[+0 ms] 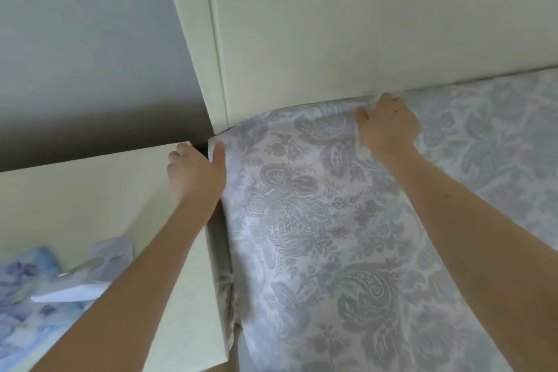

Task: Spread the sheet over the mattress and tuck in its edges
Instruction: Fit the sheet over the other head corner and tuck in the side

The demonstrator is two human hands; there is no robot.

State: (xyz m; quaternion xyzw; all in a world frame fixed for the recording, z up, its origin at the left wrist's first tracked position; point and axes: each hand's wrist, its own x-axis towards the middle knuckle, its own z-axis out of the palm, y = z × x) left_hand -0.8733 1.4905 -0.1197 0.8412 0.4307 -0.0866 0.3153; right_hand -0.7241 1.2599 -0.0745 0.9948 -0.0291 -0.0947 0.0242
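L hand (196, 172) has the near corner of the sheet (302, 220): thumb laid flat on top of the white hem, other fingers curled down over the edge into the dark gap beside the bed, so it's a pinch on the cloth. R hand (386, 124) is further in, right up against the headboard (332, 24). Its knuckles are bent, the thumb tucked in front, and a small fold of sheet is bunched betw. thumb and fingers where the cloth meets the board. Both forearms are bare and stretched out.

The sheet is pale w/ grey-blue paisley & floral print and lies on the bed top from the bottom of the view up to the headboard, its top edge a bit humped betw. the two hands. To the R of the R arm the surface looks paler; can't tell if that's mattress or more sheet. A blurred grey strip below the L wrist is prob. the mattress (222, 251) side.

A cream cabinet (90, 196) sits just beside the bed on the L, w/ a blue floral cloth (21, 281) and a flat white thing (72, 290) on it. Grey wall (75, 39) behind.
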